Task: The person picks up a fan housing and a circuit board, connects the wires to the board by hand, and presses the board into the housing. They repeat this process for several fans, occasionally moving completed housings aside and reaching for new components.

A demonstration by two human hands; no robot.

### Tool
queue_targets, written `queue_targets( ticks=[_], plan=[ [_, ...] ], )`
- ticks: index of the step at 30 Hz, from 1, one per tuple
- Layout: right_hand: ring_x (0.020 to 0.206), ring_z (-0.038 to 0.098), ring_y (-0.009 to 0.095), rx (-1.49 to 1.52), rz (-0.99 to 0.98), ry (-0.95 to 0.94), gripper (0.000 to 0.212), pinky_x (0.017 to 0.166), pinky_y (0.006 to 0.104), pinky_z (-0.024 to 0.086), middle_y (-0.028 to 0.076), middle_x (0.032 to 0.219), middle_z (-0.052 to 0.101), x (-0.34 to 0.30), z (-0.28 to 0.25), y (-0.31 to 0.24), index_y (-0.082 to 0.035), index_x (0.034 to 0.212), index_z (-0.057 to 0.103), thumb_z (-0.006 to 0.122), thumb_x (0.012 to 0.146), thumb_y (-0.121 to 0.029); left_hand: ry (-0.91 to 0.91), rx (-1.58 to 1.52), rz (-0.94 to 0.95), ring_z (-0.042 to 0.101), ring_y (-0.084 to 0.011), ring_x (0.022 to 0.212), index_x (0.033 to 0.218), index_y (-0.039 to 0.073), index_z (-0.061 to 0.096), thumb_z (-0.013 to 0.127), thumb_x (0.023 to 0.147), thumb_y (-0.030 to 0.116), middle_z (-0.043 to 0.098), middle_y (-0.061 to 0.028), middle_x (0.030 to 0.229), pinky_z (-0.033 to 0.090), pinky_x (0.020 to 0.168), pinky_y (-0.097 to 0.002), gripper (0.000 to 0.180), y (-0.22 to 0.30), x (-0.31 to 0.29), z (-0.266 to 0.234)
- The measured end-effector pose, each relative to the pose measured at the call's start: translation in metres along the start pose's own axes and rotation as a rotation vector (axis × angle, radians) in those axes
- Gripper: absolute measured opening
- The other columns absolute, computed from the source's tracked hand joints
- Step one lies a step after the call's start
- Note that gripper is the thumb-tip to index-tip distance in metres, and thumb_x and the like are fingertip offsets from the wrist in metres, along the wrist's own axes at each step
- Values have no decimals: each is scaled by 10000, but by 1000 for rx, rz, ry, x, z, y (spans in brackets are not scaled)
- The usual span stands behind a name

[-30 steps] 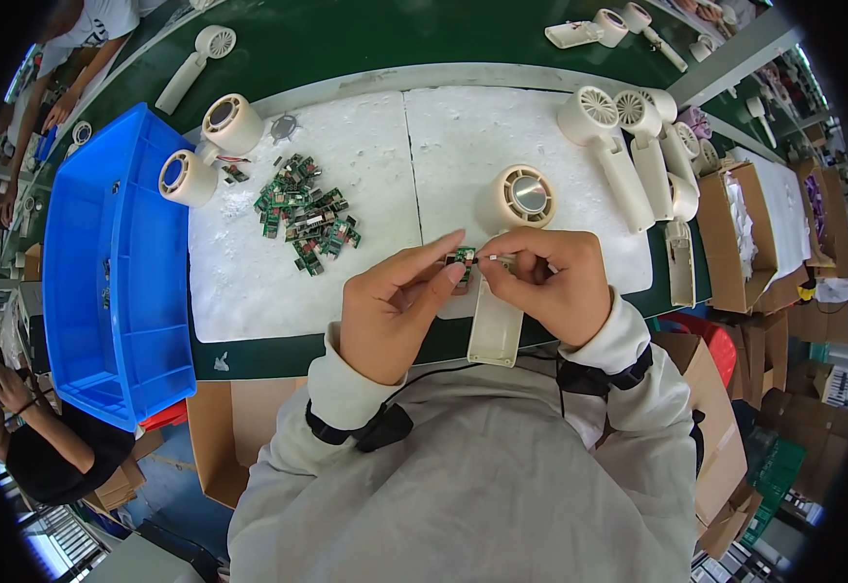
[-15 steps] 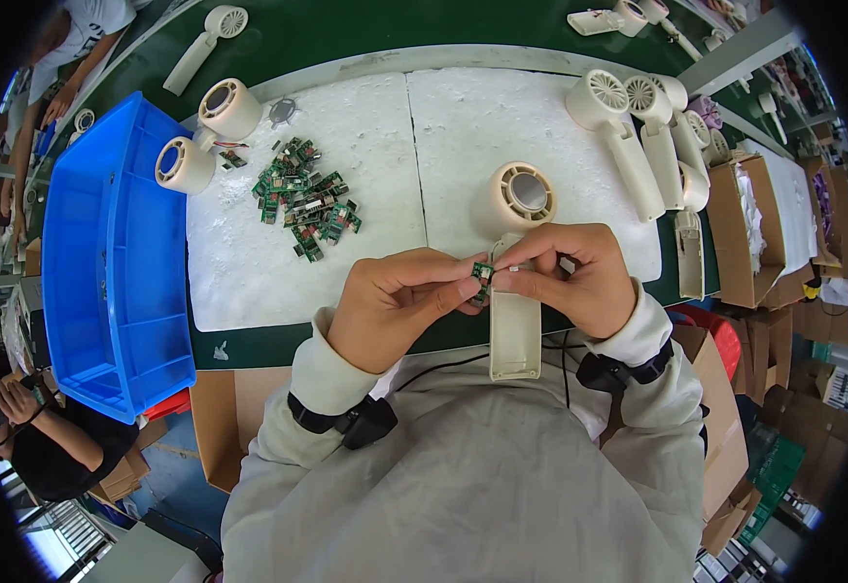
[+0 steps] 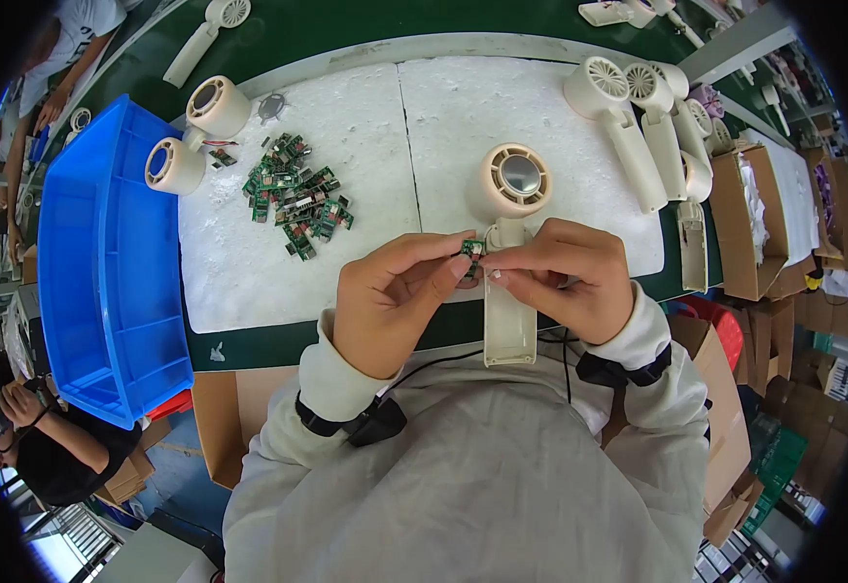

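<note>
Head view. The left hand (image 3: 385, 301) pinches a small green circuit board (image 3: 472, 251) between thumb and fingers. The right hand (image 3: 579, 282) meets it at the board's right edge, thumb and forefinger pinched together on a small white piece (image 3: 496, 275), too small to identify. The board is held up near the middle of the tabletop's (image 3: 259, 355) front edge.

Just beneath the right fingertips lies an open, cream plastic handle shell (image 3: 510, 330), its lower end reaching past that front edge. Beyond its upper end stands a round, cream plastic fan head (image 3: 518, 180) with a silver disc; the hands partly hide the area of the join.

Change noted: against one second ago, the shell has swung from a slant to nearly square with the front edge. Both hands remain at the board, which indicates that handling of it is continuing.

A heap of green circuit boards (image 3: 297, 199) sits on the left half of the white foam sheet (image 3: 463, 107). A blue plastic bin (image 3: 79, 253) occupies the tabletop's left edge; cream plastic handheld fans (image 3: 665, 155) cluster toward its right edge.
</note>
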State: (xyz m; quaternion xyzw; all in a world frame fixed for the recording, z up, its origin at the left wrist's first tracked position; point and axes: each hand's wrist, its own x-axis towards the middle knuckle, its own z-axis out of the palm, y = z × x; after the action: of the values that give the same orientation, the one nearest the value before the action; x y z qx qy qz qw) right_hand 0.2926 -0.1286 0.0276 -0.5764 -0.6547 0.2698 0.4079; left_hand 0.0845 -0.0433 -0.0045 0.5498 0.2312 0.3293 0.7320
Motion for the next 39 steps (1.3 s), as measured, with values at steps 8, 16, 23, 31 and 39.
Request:
queue_targets(
  ticks=[8,16,23,31,39],
  plan=[
    [584,502,158,-45,-216,-91,218,530,304,398,26,703,553,8,-9,9,-61,1026,776,786,814,-10,-7,24,0,691,-209,1078,1255,-44,644,594,990,-63,682,-140,1177,599,932,-323,271,-2,-1,1],
    [594,482,107,28,89,10,189,545,278,381,18,689,517,5,-2,-3,-37,949,744,789,770,1,-26,51,-25,704,-201,1041,1256,-37,657,602,990,-53,682,-138,1171,597,923,-312,272,1,-2,4],
    [613,496,107,-52,166,124,184,569,269,399,26,699,527,2,8,-9,-35,941,748,789,766,4,23,182,74,715,-182,978,1259,-16,675,641,968,-45,700,-139,1118,595,843,-288,294,-5,-4,6],
    [655,554,158,-364,-260,204,204,592,304,455,40,741,575,7,10,-2,-28,924,753,793,733,31,66,493,171,695,-170,965,1252,6,695,648,952,-76,677,-134,1124,569,781,-266,315,-1,-11,10],
    [651,569,149,-241,-87,213,176,555,283,446,51,762,596,10,23,-14,-6,891,737,788,731,49,236,799,409,714,-224,919,1227,7,712,677,905,-98,680,-161,1095,573,768,-286,340,-6,-13,25]
  ],
)
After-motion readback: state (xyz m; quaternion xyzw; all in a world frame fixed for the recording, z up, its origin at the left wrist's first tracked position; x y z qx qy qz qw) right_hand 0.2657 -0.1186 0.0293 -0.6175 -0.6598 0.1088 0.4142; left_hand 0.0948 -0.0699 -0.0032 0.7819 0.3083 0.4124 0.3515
